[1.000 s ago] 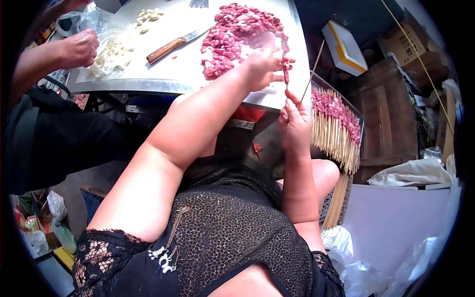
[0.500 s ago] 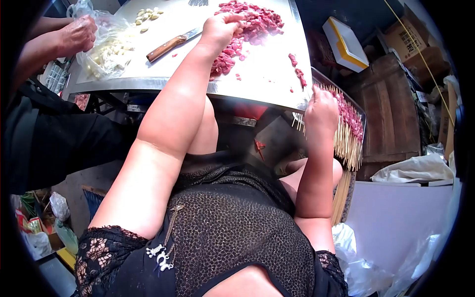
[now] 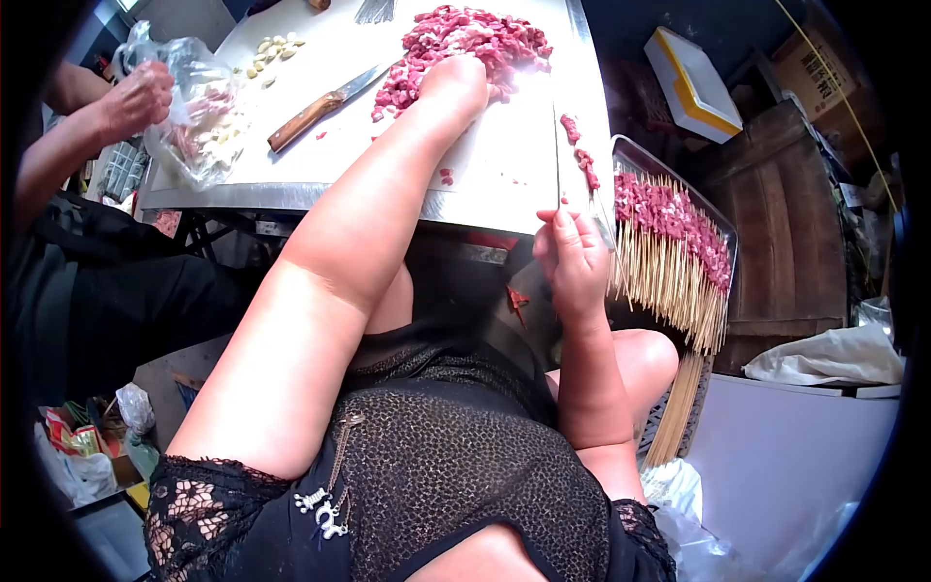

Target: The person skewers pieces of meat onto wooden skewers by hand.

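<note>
My right hand point(image 3: 574, 257) is closed in a pinch at the table's near edge. It holds a thin skewer point(image 3: 557, 155) upright, with no meat visible on it. My left hand point(image 3: 456, 85) rests against the near side of a heap of raw meat pieces point(image 3: 475, 34); its fingers are turned away and hidden. Beside the skewer lie a few loose meat strips point(image 3: 585, 167). To the right, a metal tray point(image 3: 734, 242) holds many meat skewers point(image 3: 674, 228), their bare stick ends pointing toward me.
A knife with a wooden handle point(image 3: 306, 120) lies left of the meat on the white table point(image 3: 364, 145). Garlic cloves point(image 3: 274, 50) are at the back left. Another person's hand point(image 3: 139, 100) grips a plastic bag point(image 3: 199, 145). Bare sticks point(image 3: 677, 412) lie below the tray.
My right hand has moved left from the tray's edge, and the upright skewer now shows in it. My left hand has drawn lower on the heap. The other person's hand has shifted left.
</note>
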The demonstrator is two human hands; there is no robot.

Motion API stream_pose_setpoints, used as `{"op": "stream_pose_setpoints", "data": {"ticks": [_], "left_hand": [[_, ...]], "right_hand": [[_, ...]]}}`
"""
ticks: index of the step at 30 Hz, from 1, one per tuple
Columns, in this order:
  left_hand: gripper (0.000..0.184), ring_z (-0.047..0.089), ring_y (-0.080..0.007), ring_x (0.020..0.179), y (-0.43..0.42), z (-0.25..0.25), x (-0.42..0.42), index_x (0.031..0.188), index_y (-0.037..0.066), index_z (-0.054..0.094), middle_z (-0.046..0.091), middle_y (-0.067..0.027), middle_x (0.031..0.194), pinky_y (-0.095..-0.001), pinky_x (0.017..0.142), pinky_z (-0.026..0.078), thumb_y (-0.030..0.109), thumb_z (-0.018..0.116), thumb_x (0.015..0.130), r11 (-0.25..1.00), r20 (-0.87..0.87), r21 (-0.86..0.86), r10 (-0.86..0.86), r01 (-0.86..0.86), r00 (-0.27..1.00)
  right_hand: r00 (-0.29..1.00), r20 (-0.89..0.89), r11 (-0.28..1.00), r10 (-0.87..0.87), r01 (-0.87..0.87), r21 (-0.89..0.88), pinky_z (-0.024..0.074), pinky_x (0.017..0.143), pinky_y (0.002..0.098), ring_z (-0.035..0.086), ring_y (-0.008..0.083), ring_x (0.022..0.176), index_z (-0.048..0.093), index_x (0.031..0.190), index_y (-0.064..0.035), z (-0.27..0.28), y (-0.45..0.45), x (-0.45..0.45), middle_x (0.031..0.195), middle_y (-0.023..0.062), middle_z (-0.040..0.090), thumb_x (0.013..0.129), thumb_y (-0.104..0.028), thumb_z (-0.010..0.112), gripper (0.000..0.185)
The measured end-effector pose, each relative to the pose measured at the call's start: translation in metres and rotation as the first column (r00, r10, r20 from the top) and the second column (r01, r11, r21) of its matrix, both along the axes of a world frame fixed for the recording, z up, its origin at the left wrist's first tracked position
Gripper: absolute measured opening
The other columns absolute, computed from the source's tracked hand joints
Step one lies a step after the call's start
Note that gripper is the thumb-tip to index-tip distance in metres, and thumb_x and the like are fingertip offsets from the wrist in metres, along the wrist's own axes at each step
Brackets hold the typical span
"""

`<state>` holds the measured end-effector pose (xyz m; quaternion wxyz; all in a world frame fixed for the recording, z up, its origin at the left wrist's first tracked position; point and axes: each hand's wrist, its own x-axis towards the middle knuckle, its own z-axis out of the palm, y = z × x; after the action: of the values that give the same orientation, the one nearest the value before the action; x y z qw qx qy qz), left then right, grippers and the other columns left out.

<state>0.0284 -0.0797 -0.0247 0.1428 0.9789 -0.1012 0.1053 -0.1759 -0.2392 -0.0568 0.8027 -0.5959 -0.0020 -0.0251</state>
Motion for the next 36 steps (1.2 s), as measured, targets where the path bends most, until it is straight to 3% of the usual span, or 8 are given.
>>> {"op": "stream_pose_setpoints", "data": {"ticks": [3, 5, 6, 9, 17, 27, 30, 36], "left_hand": [[0.025, 0.064, -0.0252, 0.068, 0.005, 0.018, -0.004, 0.087, 0.005, 0.069, 0.065, -0.0168, 0.079, -0.0351, 0.068, 0.05, 0.027, 0.067, 0.075, 0.994, -0.323, -0.089, -0.087, 0.061, 0.942], [0.028, 0.064, -0.0221, 0.065, 0.015, 0.019, -0.01, 0.089, 0.003, 0.068, 0.067, -0.0152, 0.084, -0.033, 0.066, 0.05, 0.026, 0.067, 0.075, 0.985, -0.349, -0.131, -0.155, 0.116, 0.924], [0.026, 0.064, -0.0196, 0.065, 0.018, 0.02, -0.014, 0.089, 0.001, 0.068, 0.067, -0.0137, 0.083, -0.0306, 0.064, 0.05, 0.024, 0.066, 0.076, 0.944, -0.365, -0.324, -0.183, 0.06, 0.913], [0.019, 0.064, -0.0149, 0.069, 0.028, 0.024, -0.029, 0.087, -0.001, 0.066, 0.067, -0.0126, 0.083, -0.0237, 0.058, 0.051, 0.016, 0.059, 0.084, 0.52, -0.428, -0.829, -0.354, -0.206, 0.832], [0.022, 0.064, -0.0286, 0.095, 0.019, 0.031, -0.061, 0.103, -0.003, 0.056, 0.063, -0.0216, 0.103, -0.0365, 0.084, 0.055, 0.015, 0.044, 0.095, -0.109, -0.187, -0.946, -0.588, -0.306, 0.787], [0.025, 0.064, -0.0246, 0.093, 0.015, 0.029, -0.069, 0.109, -0.005, 0.055, 0.064, -0.0178, 0.1, -0.0372, 0.085, 0.053, 0.013, 0.048, 0.094, -0.102, -0.142, -0.963, -0.59, -0.249, 0.794], [0.026, 0.064, -0.0252, 0.095, 0.015, 0.028, -0.071, 0.109, -0.005, 0.055, 0.064, -0.0172, 0.1, -0.0372, 0.085, 0.053, 0.014, 0.048, 0.094, -0.101, -0.151, -0.962, -0.58, -0.254, 0.8], [0.02, 0.064, -0.0271, 0.096, 0.012, 0.029, -0.072, 0.103, 0.001, 0.057, 0.065, -0.0178, 0.1, -0.0366, 0.085, 0.054, 0.016, 0.048, 0.094, -0.086, -0.206, -0.946, -0.583, -0.312, 0.786]], "right_hand": [[1.0, -0.015, 1.0, 0.013, -0.012, 0.026, 0.0274, 0.044, 0.0153, 0.036, 0.0015, 0.048, 0.059, 0.098, -0.0009, -0.003, -0.003, -0.004, 0.065, -0.0017, 0.052, 0.096, -0.019, 0.046, 0.022], [1.0, -0.018, 0.999, 0.018, -0.018, 0.027, 0.0276, 0.044, 0.0153, 0.036, 0.0015, 0.048, 0.059, 0.099, -0.0009, -0.001, -0.004, -0.005, 0.065, -0.0019, 0.052, 0.096, -0.019, 0.046, 0.022], [0.999, -0.047, 1.0, -0.005, 0.006, 0.029, 0.0273, 0.045, 0.0152, 0.036, 0.0012, 0.049, 0.06, 0.1, -0.0003, 0.0, -0.005, -0.005, 0.065, -0.0023, 0.052, 0.096, -0.019, 0.047, 0.022], [0.995, -0.096, 0.999, -0.034, 0.031, -0.029, 0.028, 0.046, 0.0153, 0.037, 0.0008, 0.05, 0.061, 0.104, 0.0005, 0.003, -0.006, -0.005, 0.065, -0.0033, 0.051, 0.094, -0.016, 0.05, 0.022], [0.997, 0.029, 0.955, -0.064, 0.07, -0.287, 0.0316, 0.052, 0.0144, 0.04, 0.0006, 0.058, 0.058, 0.117, 0.001, -0.003, 0.002, -0.008, 0.07, -0.007, 0.048, 0.091, -0.006, 0.053, 0.028], [0.995, 0.043, 0.918, -0.094, 0.104, -0.383, 0.0314, 0.052, 0.0146, 0.04, 0.0, 0.058, 0.061, 0.113, 0.0007, -0.007, -0.006, -0.011, 0.068, -0.0073, 0.048, 0.09, -0.008, 0.054, 0.025], [0.987, 0.072, 0.893, -0.145, 0.162, -0.421, 0.0394, 0.055, 0.02, 0.043, 0.0035, 0.059, 0.064, 0.111, -0.0053, -0.009, -0.004, -0.01, 0.066, -0.0022, 0.053, 0.088, -0.008, 0.056, 0.024], [0.904, 0.407, 0.619, -0.129, 0.394, -0.679, 0.0459, 0.065, 0.0219, 0.06, 0.0087, 0.069, 0.065, 0.108, -0.0034, 0.001, 0.0, -0.004, 0.081, 0.0083, 0.067, 0.088, -0.008, 0.056, 0.022]]}}
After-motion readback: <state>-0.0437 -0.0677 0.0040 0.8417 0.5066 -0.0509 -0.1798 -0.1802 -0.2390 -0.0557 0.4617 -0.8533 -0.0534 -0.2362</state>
